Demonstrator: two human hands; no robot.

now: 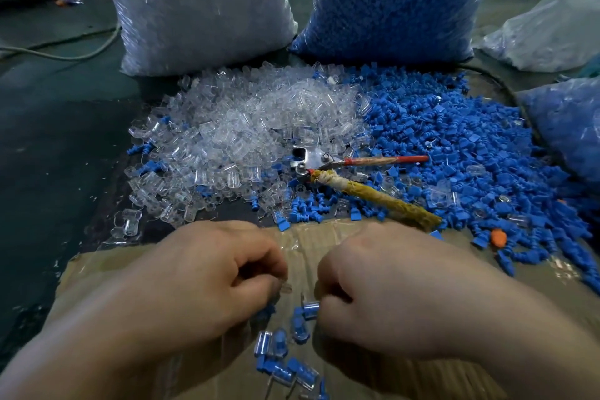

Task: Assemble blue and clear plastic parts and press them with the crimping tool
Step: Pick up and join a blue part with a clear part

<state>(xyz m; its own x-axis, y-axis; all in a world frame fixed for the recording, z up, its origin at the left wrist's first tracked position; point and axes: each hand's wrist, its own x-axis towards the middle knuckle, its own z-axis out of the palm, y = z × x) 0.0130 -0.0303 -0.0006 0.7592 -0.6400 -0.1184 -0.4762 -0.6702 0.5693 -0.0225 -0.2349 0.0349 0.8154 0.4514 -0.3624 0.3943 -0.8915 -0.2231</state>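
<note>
My left hand (207, 276) and my right hand (373, 286) hover close together over a cardboard sheet (324, 243), fingers curled. The right hand pinches an assembled blue and clear part (311, 308). What the left fingers hold is mostly hidden; a bit of clear plastic (285, 287) shows at their tips. Several assembled parts (285, 357) lie on the cardboard below the hands. The crimping tool (350, 172), metal head with one red handle and one yellow wrapped handle, lies on the piles beyond. A heap of clear parts (246, 133) sits left, a heap of blue parts (454, 146) right.
Two big plastic sacks stand behind the heaps, one of clear parts (198, 3) and one of blue parts (399, 0). Another blue-filled bag (571, 123) lies at the right edge. A cable (65, 55) runs over the dark floor at left. An orange piece (498, 237) lies among the blue.
</note>
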